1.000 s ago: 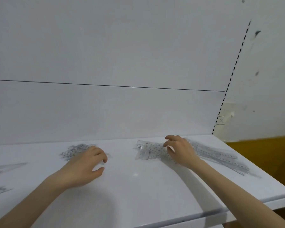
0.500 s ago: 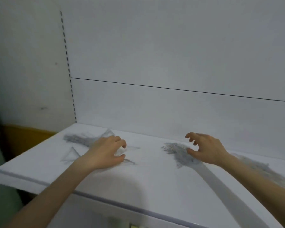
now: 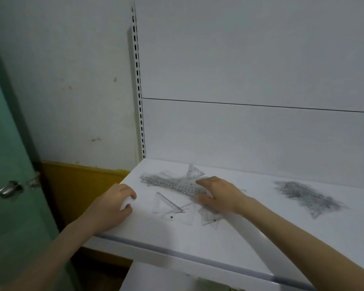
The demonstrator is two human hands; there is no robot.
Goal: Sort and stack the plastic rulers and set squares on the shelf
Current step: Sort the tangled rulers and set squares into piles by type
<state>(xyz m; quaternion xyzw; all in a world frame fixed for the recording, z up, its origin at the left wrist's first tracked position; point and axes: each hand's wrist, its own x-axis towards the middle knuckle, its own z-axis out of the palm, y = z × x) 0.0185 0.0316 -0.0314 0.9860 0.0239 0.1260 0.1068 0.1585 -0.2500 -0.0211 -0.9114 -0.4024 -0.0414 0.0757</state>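
Right hand (image 3: 219, 195) now splayed atop rulers (image 3: 166, 182)

Dim, soft, slightly blurred footage

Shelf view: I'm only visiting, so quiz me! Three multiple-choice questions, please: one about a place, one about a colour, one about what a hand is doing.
1. Where does the right hand lie?
A. on the mixed pile of rulers and set squares
B. on the door handle
C. flat against the wall

2. What colour is the door at the left?
A. red
B. green
C. black

3. What does the left hand hold?
A. a set square
B. a ruler
C. nothing

Answers: 1 A, it lies across the clear rulers; 2 B, the panel is plainly green; 3 C, it curls loosely over bare shelf.
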